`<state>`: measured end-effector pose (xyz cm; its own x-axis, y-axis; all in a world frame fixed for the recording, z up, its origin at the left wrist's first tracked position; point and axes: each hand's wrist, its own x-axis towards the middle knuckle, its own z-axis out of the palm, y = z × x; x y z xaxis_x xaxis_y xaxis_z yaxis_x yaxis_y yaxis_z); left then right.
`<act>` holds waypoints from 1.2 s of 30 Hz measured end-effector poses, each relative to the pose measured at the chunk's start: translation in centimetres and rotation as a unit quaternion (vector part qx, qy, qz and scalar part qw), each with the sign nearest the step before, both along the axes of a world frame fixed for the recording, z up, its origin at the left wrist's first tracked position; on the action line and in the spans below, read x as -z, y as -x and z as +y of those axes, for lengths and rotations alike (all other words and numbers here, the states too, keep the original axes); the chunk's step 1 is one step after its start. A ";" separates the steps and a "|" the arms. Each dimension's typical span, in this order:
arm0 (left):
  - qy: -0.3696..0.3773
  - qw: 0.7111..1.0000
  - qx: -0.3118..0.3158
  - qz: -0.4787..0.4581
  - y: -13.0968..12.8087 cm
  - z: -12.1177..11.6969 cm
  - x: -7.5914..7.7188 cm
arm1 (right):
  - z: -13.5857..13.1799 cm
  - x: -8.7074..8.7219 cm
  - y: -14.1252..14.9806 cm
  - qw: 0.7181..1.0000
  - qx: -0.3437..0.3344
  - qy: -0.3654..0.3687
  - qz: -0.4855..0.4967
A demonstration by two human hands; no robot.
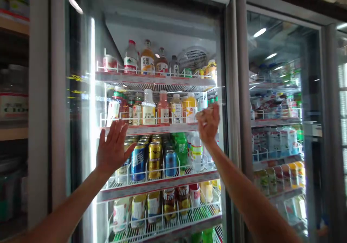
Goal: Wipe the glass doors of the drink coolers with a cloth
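Forearms [84, 198] lead to a left hand [112, 147] spread flat, gripping nothing, and a right hand [208, 125] curled — blur hides whether around anything — before the second shelf's right end. Facing them is the glass door [162, 22]; any touch is best light and even.

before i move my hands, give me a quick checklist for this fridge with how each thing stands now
1. Left hand open and free: ok, fingers extended, nothing seen in it.
2. Right hand grip: cannot tell, fingers look curled but blur hides whether they hold something.
3. Glass door in front of the drinks: ok, reflections show on it.
4. Hands touching the glass: cannot tell from this one view.
5. Gold can and pink bottle upright behind the wire rails: ok, both stand.
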<state>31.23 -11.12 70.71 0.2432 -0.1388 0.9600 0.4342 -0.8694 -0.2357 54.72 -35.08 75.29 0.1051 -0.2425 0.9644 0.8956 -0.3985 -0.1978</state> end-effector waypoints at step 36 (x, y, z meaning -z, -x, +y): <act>-0.060 0.998 -0.036 -0.001 0.2 0.7 -0.3 | 9.5 -11.2 8.7 0.948 -0.030 0.233 -0.213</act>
